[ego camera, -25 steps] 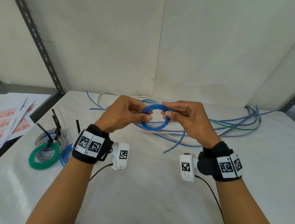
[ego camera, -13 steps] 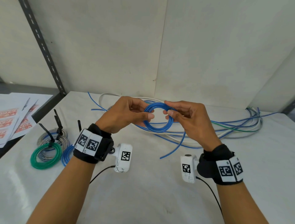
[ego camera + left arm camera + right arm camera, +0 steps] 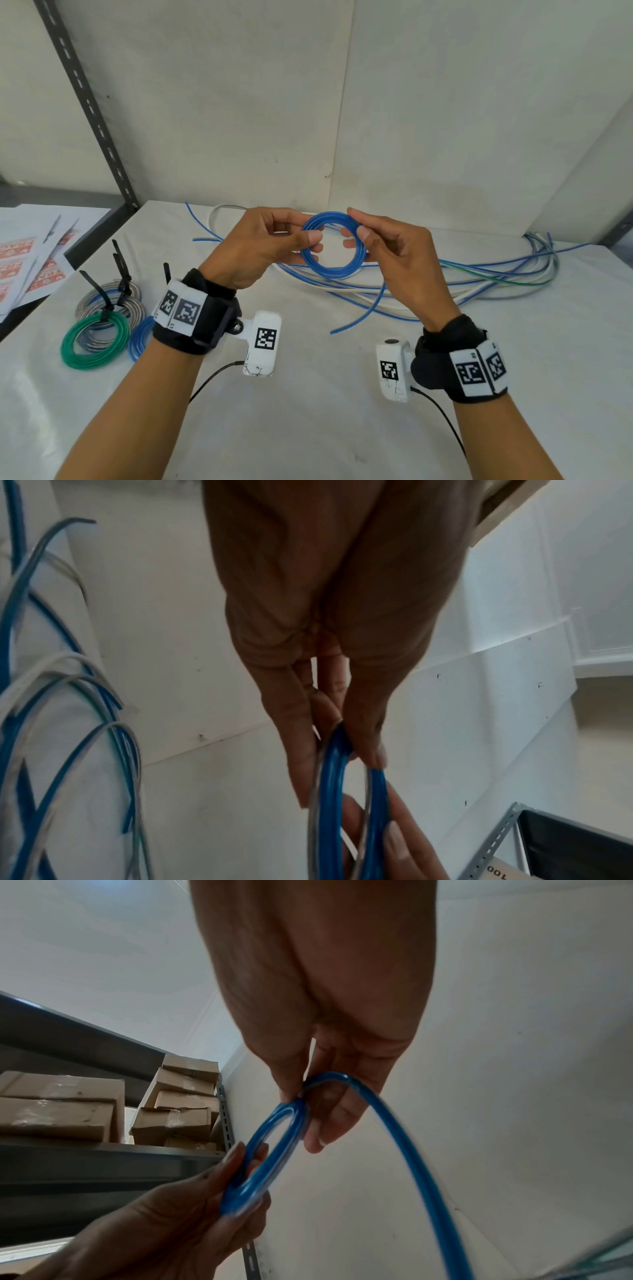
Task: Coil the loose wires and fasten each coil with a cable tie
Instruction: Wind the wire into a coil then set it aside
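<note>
We pinch the blue coil [image 3: 330,245] above the worktop [image 3: 308,394], left hand [image 3: 260,246] and right hand [image 3: 394,253] gripping opposite sides. Light, springy, probably slick wire; pinch across all turns or they spring loose.

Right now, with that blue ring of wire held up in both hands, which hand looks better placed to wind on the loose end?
Probably the right hand. The blue wire coil's loose tail hangs from its side, while the left hand pinches the coil's opposite edge, well placed to steady it.
</note>
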{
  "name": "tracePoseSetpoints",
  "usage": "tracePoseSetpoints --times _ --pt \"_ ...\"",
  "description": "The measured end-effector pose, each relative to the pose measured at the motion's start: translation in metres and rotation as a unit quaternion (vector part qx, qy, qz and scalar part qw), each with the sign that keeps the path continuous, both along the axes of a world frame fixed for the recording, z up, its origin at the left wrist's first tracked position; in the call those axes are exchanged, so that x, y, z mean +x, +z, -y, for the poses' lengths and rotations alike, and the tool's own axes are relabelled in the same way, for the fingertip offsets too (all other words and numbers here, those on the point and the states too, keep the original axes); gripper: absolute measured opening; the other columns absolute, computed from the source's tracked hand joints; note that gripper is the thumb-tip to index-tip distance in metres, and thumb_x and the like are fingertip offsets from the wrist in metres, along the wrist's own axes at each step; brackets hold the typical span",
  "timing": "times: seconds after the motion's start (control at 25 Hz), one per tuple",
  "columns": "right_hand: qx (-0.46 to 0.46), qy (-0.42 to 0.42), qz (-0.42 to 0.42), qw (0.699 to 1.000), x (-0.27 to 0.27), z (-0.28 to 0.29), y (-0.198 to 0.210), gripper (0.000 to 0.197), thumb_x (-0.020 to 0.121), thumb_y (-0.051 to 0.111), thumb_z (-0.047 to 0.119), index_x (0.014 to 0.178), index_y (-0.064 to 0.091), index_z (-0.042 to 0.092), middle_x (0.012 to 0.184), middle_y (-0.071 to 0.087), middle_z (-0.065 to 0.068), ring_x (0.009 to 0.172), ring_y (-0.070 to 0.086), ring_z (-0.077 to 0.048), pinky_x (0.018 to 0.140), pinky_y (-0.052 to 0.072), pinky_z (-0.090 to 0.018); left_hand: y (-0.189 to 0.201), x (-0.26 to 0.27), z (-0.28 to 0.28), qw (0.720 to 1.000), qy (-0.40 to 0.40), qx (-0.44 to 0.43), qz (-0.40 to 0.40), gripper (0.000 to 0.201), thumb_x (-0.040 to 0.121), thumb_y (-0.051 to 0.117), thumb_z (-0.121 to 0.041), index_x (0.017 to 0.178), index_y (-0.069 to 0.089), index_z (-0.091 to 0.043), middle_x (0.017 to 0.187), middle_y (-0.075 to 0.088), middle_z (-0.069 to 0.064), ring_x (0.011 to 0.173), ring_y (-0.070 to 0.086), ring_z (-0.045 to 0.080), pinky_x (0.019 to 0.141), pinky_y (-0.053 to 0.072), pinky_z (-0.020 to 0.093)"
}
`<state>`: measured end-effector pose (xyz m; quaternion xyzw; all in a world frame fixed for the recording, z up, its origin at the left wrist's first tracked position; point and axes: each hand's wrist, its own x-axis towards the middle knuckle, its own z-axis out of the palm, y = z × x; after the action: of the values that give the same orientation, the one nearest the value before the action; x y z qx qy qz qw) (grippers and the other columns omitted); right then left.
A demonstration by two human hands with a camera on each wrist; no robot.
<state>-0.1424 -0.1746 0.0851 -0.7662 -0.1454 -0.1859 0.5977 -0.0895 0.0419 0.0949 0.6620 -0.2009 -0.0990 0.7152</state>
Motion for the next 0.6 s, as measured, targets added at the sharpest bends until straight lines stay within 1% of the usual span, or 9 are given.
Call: tracePoseSetpoints --times 0.04,0.12,0.2,0.28,0.32,0.4,0.48,0.56,0.6 --pt "0.024 -0.007 0.001 1.0 -0.001 -0.004 0.0 0.027 0.102 0.057 0.01 0.129 0.064 0.01 0.107 0.077 -0.007 0.097 0.076 -0.017 0.081 0.061 -0.034 0.0 0.0 0.0 1.0 0.007 -0.018 -0.005 0.016 0.082 0.073 -0.008 0.098 0.074 -0.006 0.081 0.074 0.01 0.082 0.075 0.022 0.071 0.061 0.031" --pt "0.102 -0.026 0.001 0.994 -0.002 -0.01 0.0 0.019 0.102 0.058 0.012 0.118 0.06 0.003 0.102 0.078 -0.011 0.096 0.076 -0.023 0.079 0.062 -0.04 0.0 0.001 0.003 0.999 0.018 -0.048 -0.012 0.021 0.079 0.073 -0.013 0.098 0.073 -0.005 0.079 0.073 0.009 0.082 0.075 0.021 0.072 0.061 0.031" --pt "0.19 -0.034 -0.016 0.981 -0.002 -0.015 -0.004 0.018 0.102 0.059 0.012 0.112 0.058 -0.002 0.101 0.077 -0.016 0.096 0.076 -0.029 0.078 0.062 -0.041 -0.001 0.001 0.006 0.997 0.026 -0.074 -0.018 0.023 0.078 0.073 -0.015 0.099 0.073 -0.005 0.081 0.074 0.009 0.083 0.075 0.021 0.072 0.061 0.032" --pt "0.279 -0.028 -0.048 0.959 -0.001 -0.019 -0.008 0.02 0.101 0.059 0.012 0.114 0.06 -0.003 0.104 0.076 -0.018 0.097 0.075 -0.031 0.08 0.061 -0.038 -0.005 0.002 0.011 0.995 0.034 -0.093 -0.025 0.025 0.077 0.074 -0.015 0.1 0.073 -0.004 0.083 0.075 0.01 0.083 0.074 0.02 0.072 0.06 0.031" --pt "0.307 -0.029 -0.06 0.949 -0.001 -0.023 -0.011 0.022 0.101 0.059 0.012 0.117 0.06 -0.003 0.106 0.076 -0.018 0.098 0.075 -0.031 0.08 0.06 -0.037 -0.007 0.002 0.014 0.994 0.04 -0.098 -0.029 0.026 0.077 0.074 -0.015 0.101 0.072 -0.003 0.083 0.075 0.01 0.082 0.074 0.02 0.072 0.06 0.031" --pt "0.306 -0.046 -0.056 0.949 0.001 -0.027 -0.015 0.025 0.1 0.061 0.011 0.122 0.062 0.0 0.108 0.076 -0.016 0.098 0.075 -0.028 0.081 0.061 -0.036 -0.011 0.002 0.019 0.992 0.052 -0.108 -0.041 0.025 0.08 0.074 -0.012 0.104 0.071 -0.002 0.083 0.075 0.011 0.081 0.075 0.019 0.07 0.06 0.029" --pt "0.282 -0.058 -0.031 0.957 0.003 -0.028 -0.018 0.023 0.098 0.063 0.008 0.121 0.064 0.004 0.107 0.076 -0.015 0.094 0.076 -0.029 0.081 0.062 -0.037 -0.012 0.003 0.019 0.992 0.048 -0.106 -0.055 0.024 0.083 0.072 -0.009 0.106 0.07 -0.002 0.085 0.075 0.012 0.082 0.075 0.019 0.07 0.059 0.027" --pt "0.242 -0.055 -0.017 0.969 0.007 -0.021 -0.02 0.02 0.098 0.063 0.005 0.118 0.067 0.003 0.102 0.077 -0.016 0.085 0.076 -0.03 0.079 0.061 -0.036 -0.01 0.003 0.015 0.997 0.017 -0.055 -0.052 0.029 0.084 0.071 -0.014 0.111 0.068 -0.003 0.089 0.073 0.014 0.085 0.074 0.021 0.073 0.059 0.029" --pt "0.193 -0.042 -0.014 0.98 0.009 -0.015 -0.02 0.019 0.098 0.064 0.004 0.116 0.068 0.002 0.099 0.077 -0.015 0.081 0.075 -0.029 0.077 0.061 -0.035 -0.01 0.002 0.014 0.999 -0.004 -0.011 -0.045 0.033 0.085 0.07 -0.019 0.114 0.066 -0.003 0.089 0.072 0.014 0.085 0.072 0.022 0.075 0.059 0.03"
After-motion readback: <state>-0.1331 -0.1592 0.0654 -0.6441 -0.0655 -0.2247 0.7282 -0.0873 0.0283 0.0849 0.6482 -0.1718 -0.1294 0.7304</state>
